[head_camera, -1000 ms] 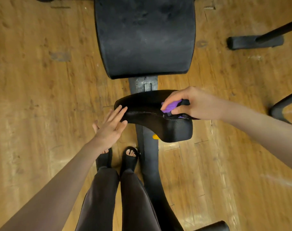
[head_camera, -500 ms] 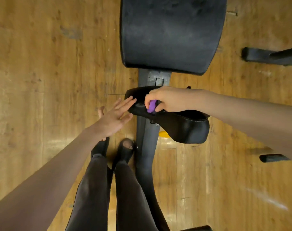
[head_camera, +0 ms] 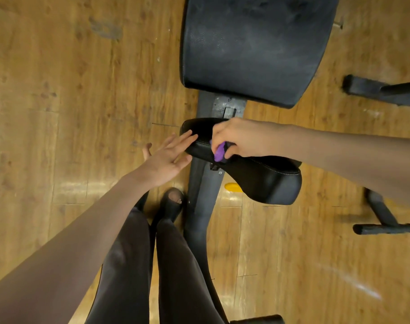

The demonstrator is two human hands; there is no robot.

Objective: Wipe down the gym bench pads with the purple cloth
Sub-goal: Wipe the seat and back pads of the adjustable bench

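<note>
A black gym bench stands below me on its dark metal frame (head_camera: 199, 206). The small seat pad (head_camera: 265, 178) is near me and the large back pad (head_camera: 253, 47) lies beyond it. My right hand (head_camera: 241, 139) grips a bunched purple cloth (head_camera: 219, 153) and presses it against the near left edge of the seat pad. Most of the cloth is hidden under the fingers. My left hand (head_camera: 169, 157) lies flat with straight fingers against the left end of the seat pad.
The floor is worn wood. My legs and feet (head_camera: 171, 206) stand just left of the frame. Black legs of other equipment (head_camera: 379, 90) lie on the floor at the right, with another bar (head_camera: 386, 228) lower right. A yellow knob (head_camera: 232, 187) shows under the seat pad.
My right hand slid the cloth leftward along the seat pad, from its right part to near its left end. The left hand stayed against the pad's left end. The view shifted.
</note>
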